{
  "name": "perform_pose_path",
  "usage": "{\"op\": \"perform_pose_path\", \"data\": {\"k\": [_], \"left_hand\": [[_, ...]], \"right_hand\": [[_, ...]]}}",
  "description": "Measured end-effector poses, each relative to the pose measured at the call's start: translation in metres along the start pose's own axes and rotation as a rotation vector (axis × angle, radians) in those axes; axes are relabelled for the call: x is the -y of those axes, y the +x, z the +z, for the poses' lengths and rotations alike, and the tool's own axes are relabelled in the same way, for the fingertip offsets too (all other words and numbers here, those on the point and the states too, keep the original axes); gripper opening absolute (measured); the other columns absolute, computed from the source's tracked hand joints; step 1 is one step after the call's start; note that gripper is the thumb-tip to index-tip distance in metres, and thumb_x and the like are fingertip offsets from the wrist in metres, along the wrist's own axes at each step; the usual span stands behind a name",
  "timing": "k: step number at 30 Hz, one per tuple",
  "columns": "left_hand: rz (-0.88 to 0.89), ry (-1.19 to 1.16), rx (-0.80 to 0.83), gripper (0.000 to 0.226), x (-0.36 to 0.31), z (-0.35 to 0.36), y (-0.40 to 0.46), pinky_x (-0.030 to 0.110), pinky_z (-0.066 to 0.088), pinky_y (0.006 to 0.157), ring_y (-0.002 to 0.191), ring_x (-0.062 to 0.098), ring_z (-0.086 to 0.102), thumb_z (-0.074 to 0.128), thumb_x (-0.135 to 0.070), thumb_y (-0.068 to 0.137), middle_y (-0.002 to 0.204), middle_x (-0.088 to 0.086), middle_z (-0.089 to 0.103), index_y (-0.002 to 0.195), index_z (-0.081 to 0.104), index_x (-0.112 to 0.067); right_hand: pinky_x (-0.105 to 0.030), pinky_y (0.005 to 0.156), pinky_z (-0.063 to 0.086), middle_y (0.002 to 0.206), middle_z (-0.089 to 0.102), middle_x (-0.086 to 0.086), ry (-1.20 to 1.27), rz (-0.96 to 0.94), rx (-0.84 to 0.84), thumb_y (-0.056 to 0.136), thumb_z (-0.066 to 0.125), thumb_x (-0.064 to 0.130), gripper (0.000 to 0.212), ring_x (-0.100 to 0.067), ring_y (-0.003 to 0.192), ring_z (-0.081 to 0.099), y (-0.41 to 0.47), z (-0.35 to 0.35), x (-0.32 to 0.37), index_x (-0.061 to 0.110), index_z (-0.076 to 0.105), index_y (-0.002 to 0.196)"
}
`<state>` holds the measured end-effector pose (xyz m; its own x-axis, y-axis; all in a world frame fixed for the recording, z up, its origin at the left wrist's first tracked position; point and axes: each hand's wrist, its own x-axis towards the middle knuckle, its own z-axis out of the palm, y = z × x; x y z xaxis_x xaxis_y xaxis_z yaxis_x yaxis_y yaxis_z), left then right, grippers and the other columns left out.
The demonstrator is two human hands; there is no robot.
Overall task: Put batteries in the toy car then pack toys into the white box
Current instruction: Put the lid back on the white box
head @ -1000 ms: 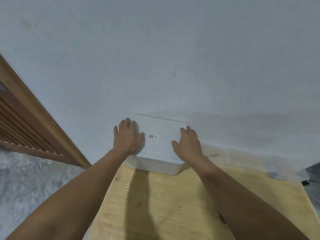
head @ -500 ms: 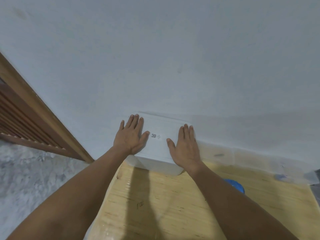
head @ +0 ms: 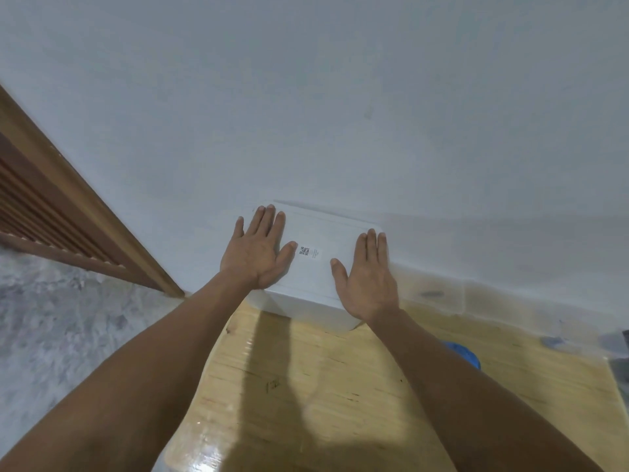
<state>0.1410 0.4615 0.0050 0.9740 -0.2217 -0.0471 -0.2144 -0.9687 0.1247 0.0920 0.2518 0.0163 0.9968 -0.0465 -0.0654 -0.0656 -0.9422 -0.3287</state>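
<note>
Straighter fingers, both hands (head: 313, 267) flat beside QR label (head: 305, 251) on white box (head: 323, 267)

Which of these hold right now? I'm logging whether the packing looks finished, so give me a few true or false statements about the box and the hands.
1. Both hands lie flat on the lid of the white box. True: left hand and right hand rest there with straight fingers.
2. The box stands open. False: its lid is on.
3. The box sits on the wooden table against the wall. True.
4. The left hand covers the small printed code. False: the code shows between the hands.
5. A toy car lies on the table. False: none is visible; only a partly hidden blue object shows.
</note>
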Motion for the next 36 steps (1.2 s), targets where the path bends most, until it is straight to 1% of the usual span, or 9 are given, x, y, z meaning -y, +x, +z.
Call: {"op": "perform_pose_path", "data": {"k": [4, 6, 8, 10, 13, 16, 27, 33, 36], "left_hand": [[-0.024, -0.015, -0.040, 0.071, -0.001, 0.002, 0.000, 0.049, 0.005, 0.121, 0.150, 0.019, -0.004, 0.015, -0.055, 0.096, 0.163, 0.006, 0.004, 0.154, 0.012, -0.014], [0.026, -0.098, -0.187, 0.055, -0.003, -0.001, -0.002, 0.047, 0.027, 0.113, 0.141, 0.029, 0.031, 0.031, -0.045, 0.095, 0.147, 0.012, 0.041, 0.133, 0.047, -0.008], [0.101, -0.160, -0.472, 0.026, -0.007, 0.001, -0.010, 0.037, 0.047, 0.082, 0.093, 0.030, 0.061, 0.047, -0.027, 0.089, 0.096, 0.008, 0.066, 0.083, 0.064, -0.007], [0.060, -0.190, -0.606, 0.024, -0.011, 0.002, -0.022, 0.031, 0.046, 0.057, 0.069, 0.023, 0.058, 0.053, -0.018, 0.085, 0.075, 0.000, 0.065, 0.063, 0.060, -0.011], [0.026, -0.175, -0.469, 0.027, -0.018, 0.006, -0.031, 0.037, 0.054, 0.079, 0.097, 0.025, 0.065, 0.046, -0.022, 0.085, 0.101, 0.006, 0.071, 0.086, 0.068, -0.006], [0.039, -0.077, -0.268, 0.057, -0.018, 0.009, -0.035, 0.042, 0.034, 0.112, 0.134, 0.029, 0.045, 0.033, -0.033, 0.088, 0.139, 0.015, 0.053, 0.128, 0.055, 0.000], [0.011, -0.043, -0.224, 0.061, -0.021, 0.005, -0.032, 0.043, 0.028, 0.115, 0.139, 0.027, 0.038, 0.022, -0.036, 0.091, 0.145, 0.012, 0.048, 0.133, 0.051, -0.004], [-0.123, 0.127, -0.089, 0.067, -0.039, 0.002, -0.043, 0.050, 0.025, 0.109, 0.139, 0.028, 0.027, 0.010, -0.054, 0.096, 0.151, 0.008, 0.034, 0.141, 0.036, -0.013], [-0.120, 0.103, -0.054, 0.075, -0.059, 0.008, -0.065, 0.053, 0.016, 0.115, 0.146, 0.031, 0.012, 0.005, -0.061, 0.094, 0.158, 0.012, 0.020, 0.149, 0.024, -0.013]], "right_hand": [[-0.040, 0.121, 0.017, 0.162, 0.002, -0.009, -0.003, -0.019, -0.048, 0.098, 0.030, 0.051, 0.075, -0.022, 0.149, -0.010, 0.000, 0.003, -0.002, 0.003, 0.009, 0.152], [-0.039, 0.120, 0.020, 0.162, 0.011, -0.009, 0.039, -0.018, -0.089, 0.098, 0.035, 0.049, 0.072, -0.022, 0.150, -0.004, 0.001, 0.005, -0.005, 0.003, 0.019, 0.151], [-0.040, 0.115, 0.028, 0.153, 0.035, -0.013, 0.108, -0.060, -0.199, 0.096, 0.039, 0.043, 0.061, -0.025, 0.148, 0.017, -0.001, 0.008, -0.007, 0.001, 0.043, 0.140], [-0.046, 0.111, 0.034, 0.135, 0.057, -0.016, 0.129, -0.139, -0.303, 0.091, 0.037, 0.040, 0.055, -0.031, 0.137, 0.041, -0.005, 0.012, -0.008, 0.001, 0.062, 0.122], [-0.048, 0.116, 0.022, 0.144, 0.049, -0.012, 0.001, -0.214, -0.213, 0.091, 0.032, 0.045, 0.061, -0.030, 0.142, 0.033, -0.010, 0.011, -0.011, 0.006, 0.054, 0.132], [-0.048, 0.120, 0.012, 0.158, 0.025, -0.009, -0.142, -0.261, -0.094, 0.092, 0.021, 0.051, 0.071, -0.026, 0.149, 0.013, -0.011, 0.012, -0.015, 0.008, 0.030, 0.149], [-0.051, 0.118, 0.019, 0.152, 0.038, -0.011, 0.009, -0.248, -0.174, 0.088, 0.032, 0.047, 0.069, -0.026, 0.145, 0.025, -0.010, 0.015, -0.016, 0.004, 0.045, 0.141], [-0.047, 0.119, 0.017, 0.161, 0.018, -0.006, 0.024, -0.271, 0.022, 0.099, 0.037, 0.043, 0.061, -0.022, 0.150, 0.006, -0.013, -0.001, -0.021, 0.011, 0.029, 0.149], [-0.041, 0.120, 0.014, 0.158, 0.025, -0.007, 0.075, -0.299, 0.027, 0.098, 0.045, 0.038, 0.056, -0.023, 0.149, 0.012, -0.030, -0.011, -0.032, 0.010, 0.036, 0.146]]}}
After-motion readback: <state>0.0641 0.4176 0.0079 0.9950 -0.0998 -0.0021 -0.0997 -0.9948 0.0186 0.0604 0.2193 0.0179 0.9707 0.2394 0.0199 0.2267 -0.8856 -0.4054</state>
